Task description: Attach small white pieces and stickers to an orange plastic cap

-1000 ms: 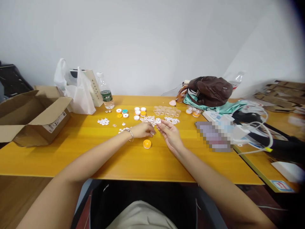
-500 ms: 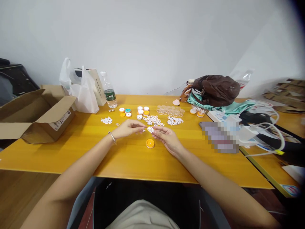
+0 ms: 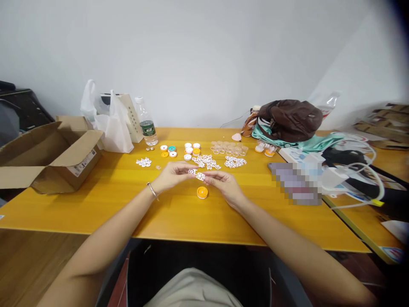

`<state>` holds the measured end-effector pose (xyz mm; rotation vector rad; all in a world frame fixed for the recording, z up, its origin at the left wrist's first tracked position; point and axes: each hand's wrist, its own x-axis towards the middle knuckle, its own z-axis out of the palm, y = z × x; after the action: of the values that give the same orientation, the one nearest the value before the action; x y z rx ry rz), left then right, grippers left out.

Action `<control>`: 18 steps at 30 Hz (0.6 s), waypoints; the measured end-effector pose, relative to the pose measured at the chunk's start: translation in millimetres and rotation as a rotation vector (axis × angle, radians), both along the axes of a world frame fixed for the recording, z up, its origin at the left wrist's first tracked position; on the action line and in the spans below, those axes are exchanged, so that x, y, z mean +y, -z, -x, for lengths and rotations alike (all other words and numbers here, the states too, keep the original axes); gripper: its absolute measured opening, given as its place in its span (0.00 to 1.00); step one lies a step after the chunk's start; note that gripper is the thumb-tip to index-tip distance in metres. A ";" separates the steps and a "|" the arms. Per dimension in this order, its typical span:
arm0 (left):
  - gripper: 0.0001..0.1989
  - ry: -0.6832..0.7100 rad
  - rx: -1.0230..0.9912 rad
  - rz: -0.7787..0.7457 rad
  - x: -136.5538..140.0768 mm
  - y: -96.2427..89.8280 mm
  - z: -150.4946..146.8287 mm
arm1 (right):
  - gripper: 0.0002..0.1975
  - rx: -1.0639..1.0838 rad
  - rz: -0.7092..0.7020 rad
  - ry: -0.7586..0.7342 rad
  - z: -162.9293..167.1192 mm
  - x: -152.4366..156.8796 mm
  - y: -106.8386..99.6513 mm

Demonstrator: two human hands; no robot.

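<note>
Between finger and thumb, my left hand [image 3: 175, 175] pinches a small white openwork plastic piece [image 3: 192, 171]. My right hand [image 3: 223, 183] is closed on a second, similar white piece [image 3: 200, 176]. The two pieces meet edge to edge or nearly so; I cannot tell whether they are joined. Just below them on the table lies an orange round cap with a white rim [image 3: 202, 192], touched by neither hand. Behind my hands spreads a pile of white openwork pieces [image 3: 207, 161], with a smaller pile [image 3: 235, 162] to its right.
Coloured round caps [image 3: 168, 151], clear plastic rings [image 3: 228, 148] and white knobs [image 3: 143, 162] lie further back. An open cardboard box [image 3: 70, 157], a plastic bag [image 3: 113, 128] and a water bottle [image 3: 148, 123] stand left. A brown bag [image 3: 289, 120], cables and a blurred-out flat object [image 3: 295, 183] lie right.
The two white pieces have come closer together, and the left one shows more of its face. The right piece has turned and dropped slightly. The orange cap has stayed in place.
</note>
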<state>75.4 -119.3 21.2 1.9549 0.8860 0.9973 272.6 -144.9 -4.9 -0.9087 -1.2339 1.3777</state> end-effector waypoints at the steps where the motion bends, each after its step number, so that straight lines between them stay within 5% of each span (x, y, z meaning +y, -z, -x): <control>1: 0.15 -0.013 -0.002 -0.014 -1.2 -0.4 -0.4 | 0.11 -0.001 0.000 0.003 0.2 0.0 -0.1; 5: 0.13 -0.045 0.010 -0.130 -4.7 -2.5 -0.4 | 0.10 -0.004 -0.006 0.004 0.4 0.1 -0.1; 10: 0.11 0.074 0.046 -0.350 -6.1 -1.0 -2.8 | 0.10 -0.001 -0.023 -0.034 -0.2 -0.5 -1.3; 18: 0.12 0.158 0.085 -0.358 -6.6 10.6 -8.8 | 0.14 0.026 -0.057 -0.091 -0.1 -1.0 -1.6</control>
<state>84.1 -126.0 10.6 2.3425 0.6165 1.0400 272.7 -145.8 -3.3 -0.8016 -1.3011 1.4144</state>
